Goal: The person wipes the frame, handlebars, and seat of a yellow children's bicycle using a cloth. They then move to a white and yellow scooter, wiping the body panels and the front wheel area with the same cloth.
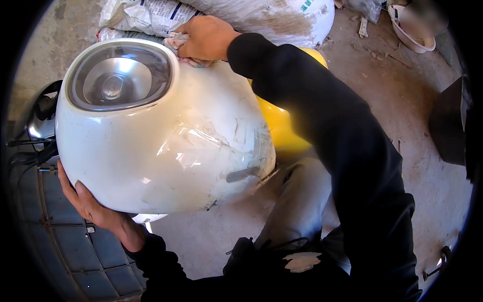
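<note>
A large, rounded white glossy shell point(120, 151) with a headlamp point(117, 77) set in it fills the middle left. Scuffs, scratches and what look like clear tape strips mark its lower right side. My left hand point(90, 205) holds the shell's lower left edge, with the thumb on the outer face and some fingers partly hidden. At the top, beside the headlamp's upper right rim, my right hand point(205, 37) is closed around a crumpled pale rag point(176, 40) and presses it to the shell.
White woven sacks point(264, 19) lie beyond the shell. A smooth yellow object point(283, 124) stands to its right, partly behind my arm. Dark metal-framed panels point(90, 253) are at lower left. A pale basin point(411, 37) and a dark bin-like container point(449, 124) sit on the right.
</note>
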